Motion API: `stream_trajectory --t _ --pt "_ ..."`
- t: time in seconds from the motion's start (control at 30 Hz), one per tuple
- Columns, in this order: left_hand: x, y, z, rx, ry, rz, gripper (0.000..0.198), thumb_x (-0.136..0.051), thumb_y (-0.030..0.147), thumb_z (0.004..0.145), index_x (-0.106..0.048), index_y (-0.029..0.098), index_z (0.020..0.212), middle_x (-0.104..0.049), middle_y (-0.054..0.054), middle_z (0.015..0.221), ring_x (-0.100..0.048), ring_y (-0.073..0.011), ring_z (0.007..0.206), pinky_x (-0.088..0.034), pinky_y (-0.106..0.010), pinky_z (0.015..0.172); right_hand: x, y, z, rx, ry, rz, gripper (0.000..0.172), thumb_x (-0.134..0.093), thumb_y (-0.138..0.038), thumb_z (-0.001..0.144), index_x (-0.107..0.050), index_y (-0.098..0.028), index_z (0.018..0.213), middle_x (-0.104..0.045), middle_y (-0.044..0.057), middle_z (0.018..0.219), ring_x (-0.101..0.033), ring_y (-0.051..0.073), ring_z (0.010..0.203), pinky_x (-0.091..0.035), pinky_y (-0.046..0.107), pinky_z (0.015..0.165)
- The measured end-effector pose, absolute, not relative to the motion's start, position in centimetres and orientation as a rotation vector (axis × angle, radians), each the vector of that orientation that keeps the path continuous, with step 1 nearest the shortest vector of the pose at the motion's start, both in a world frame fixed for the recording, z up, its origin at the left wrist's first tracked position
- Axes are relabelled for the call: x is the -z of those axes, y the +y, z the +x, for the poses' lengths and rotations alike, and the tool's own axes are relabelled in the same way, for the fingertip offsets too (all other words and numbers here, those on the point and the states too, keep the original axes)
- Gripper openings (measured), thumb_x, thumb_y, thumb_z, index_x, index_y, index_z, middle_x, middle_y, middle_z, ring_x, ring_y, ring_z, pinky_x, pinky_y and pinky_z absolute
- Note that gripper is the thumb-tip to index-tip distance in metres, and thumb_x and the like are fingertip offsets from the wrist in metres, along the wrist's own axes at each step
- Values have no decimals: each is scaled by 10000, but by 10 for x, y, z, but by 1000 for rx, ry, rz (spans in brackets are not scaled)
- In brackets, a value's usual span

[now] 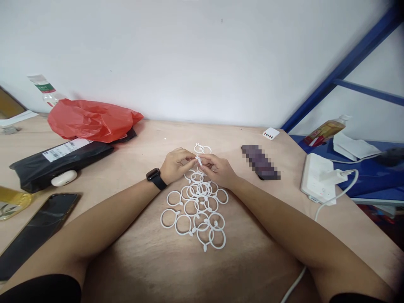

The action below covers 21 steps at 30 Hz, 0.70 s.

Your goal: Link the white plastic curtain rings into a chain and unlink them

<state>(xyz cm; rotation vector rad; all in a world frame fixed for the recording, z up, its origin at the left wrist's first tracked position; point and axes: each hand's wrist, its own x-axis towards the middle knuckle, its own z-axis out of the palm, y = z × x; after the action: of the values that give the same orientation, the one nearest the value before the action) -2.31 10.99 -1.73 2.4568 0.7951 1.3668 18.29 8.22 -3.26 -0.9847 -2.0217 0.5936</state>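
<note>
Several white plastic rings [195, 210] lie in a loose pile on the wooden table [151, 261] in front of me. Two more rings [202, 149] sit just beyond my fingers. My left hand [176, 165], with a black watch on its wrist, and my right hand [217, 168] meet above the far end of the pile. Both pinch one small white ring [198, 160] between their fingertips. My forearms rest on the table on either side of the pile.
A red plastic bag [91, 120], a black parcel [59, 162], a white earbud case [63, 178] and a dark phone [38, 229] lie at the left. A blurred dark object [260, 162], a white charger [270, 134] and a white power strip [317, 179] with cable are at the right. Blue shelving [353, 59] stands beyond.
</note>
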Motion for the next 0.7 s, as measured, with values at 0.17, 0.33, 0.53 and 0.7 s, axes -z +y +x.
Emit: stream_trajectory --t 0.17,0.33,0.53,0.7 --pt "17 110 -23 -1343 792 2484 167 -578 286 910 -695 169 887 -734 -50 807 -650 -145 729 -500 -278 713 32 84 183 -580 -2018 -950 345 -589 -221 876 -583 -241 1221 -739 21 933 -689 135 729 -548 244 688" --pt "16 109 -23 -1326 759 2513 169 -565 281 918 -694 171 910 -736 -48 819 -651 -145 739 -503 -284 731 30 85 183 -579 -2020 -946 332 -599 -202 864 -593 -239 1194 -740 18 912 -692 138 721 -552 245 682" --pt "16 109 -25 -1297 721 2529 167 -552 269 932 -684 168 926 -731 -51 839 -647 -146 758 -500 -288 744 32 84 186 -675 -2013 -971 309 -592 -228 881 -591 -256 1188 -733 -5 846 -684 129 630 -539 234 603" --pt "17 109 -26 -1277 710 2542 170 -539 265 940 -677 165 935 -728 -54 850 -644 -149 764 -498 -295 749 31 84 184 -624 -2020 -967 299 -600 -227 873 -599 -241 1172 -730 -6 801 -655 121 585 -500 222 560"
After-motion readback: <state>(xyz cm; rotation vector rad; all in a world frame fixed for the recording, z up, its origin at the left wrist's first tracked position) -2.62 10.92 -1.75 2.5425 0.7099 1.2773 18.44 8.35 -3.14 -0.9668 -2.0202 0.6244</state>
